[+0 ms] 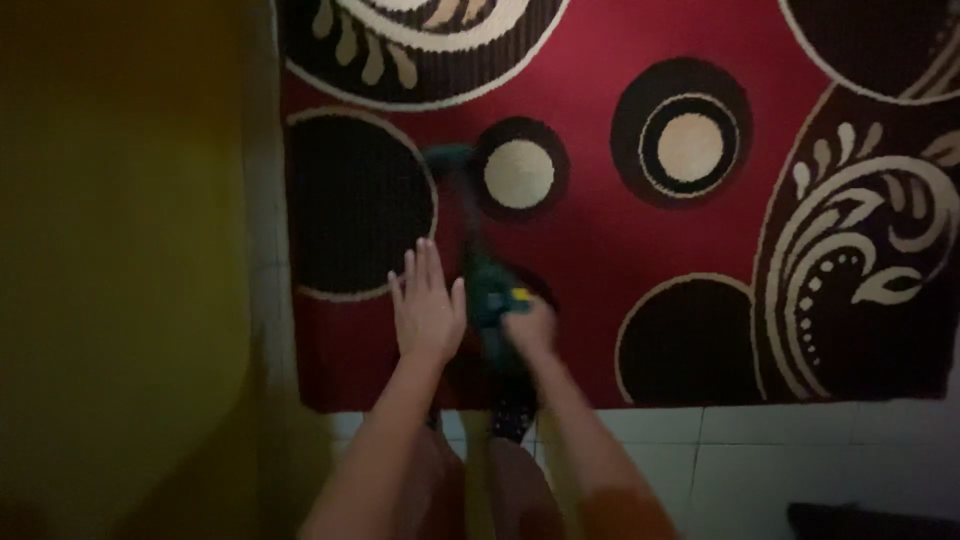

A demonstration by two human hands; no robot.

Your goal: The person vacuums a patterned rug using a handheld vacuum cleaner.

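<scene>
My right hand (527, 325) grips the dark green handheld tool (487, 290), its far end blurred over the red patterned rug (600, 230). My left hand (427, 305) hovers flat, fingers spread, just beside it. Risk: the tool's blurred end may strike my left hand or snag the rug's pile.

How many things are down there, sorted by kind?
Hands: 2, the left hand flat and open, the right hand gripping.
Dark green handheld tool, blurred: 1.
Red patterned rug: 1.
White tiled floor: 1.
Yellow wall: 1.
Total: 6.
</scene>
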